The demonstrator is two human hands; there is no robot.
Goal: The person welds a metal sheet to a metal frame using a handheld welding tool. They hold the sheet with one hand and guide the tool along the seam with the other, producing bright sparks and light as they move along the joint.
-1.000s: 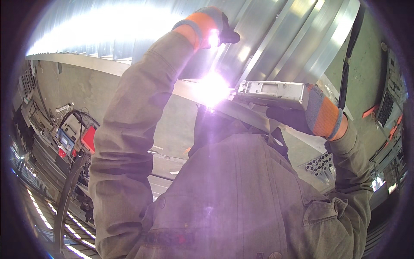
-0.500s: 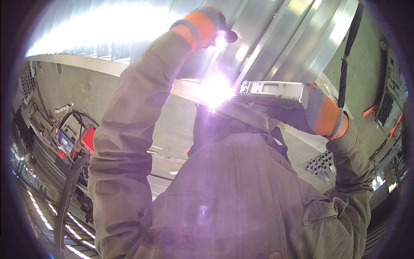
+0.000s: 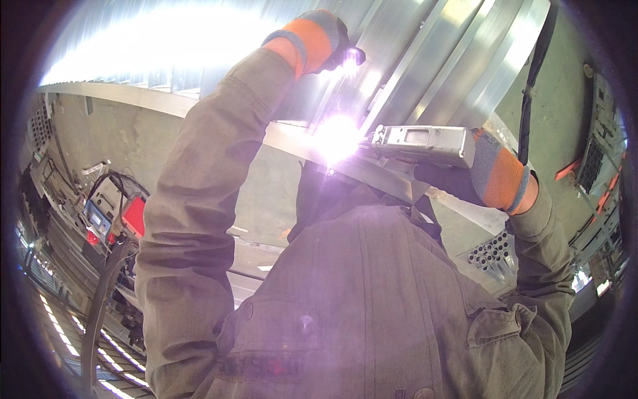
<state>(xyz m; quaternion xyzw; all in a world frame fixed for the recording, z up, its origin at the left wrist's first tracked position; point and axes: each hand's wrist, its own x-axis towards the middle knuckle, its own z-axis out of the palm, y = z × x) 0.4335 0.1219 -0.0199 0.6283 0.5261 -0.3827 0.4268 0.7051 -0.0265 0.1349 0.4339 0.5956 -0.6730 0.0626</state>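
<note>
Silver hand tool [image 3: 425, 145]: you had it raised just off the near edge of the ribbed metal [image 3: 432, 73], to the right of the glare [image 3: 337, 138].
Long axis: it ran nearly side to side, dipping slightly toward your right, with the narrow end facing left.
Right hand [image 3: 492, 176]: this was your nearer one, at the tool's right end; its fingers looked clamped on the body, though part of that grip was hidden.
Narrow end: it pointed into the glare, which was too bright to show whether the tip touched anything.
Ribs: they slanted up and rightward from the near edge, so your tool's axis crossed their direction.
Pale strip [image 3: 286, 141]: it ran along the near edge and into the glare.
Left hand [image 3: 316, 40]: you had it over the ribbed metal, beyond the glare and well apart from the tool; whether its fingers were pressing, gripping or free could not be told.
</note>
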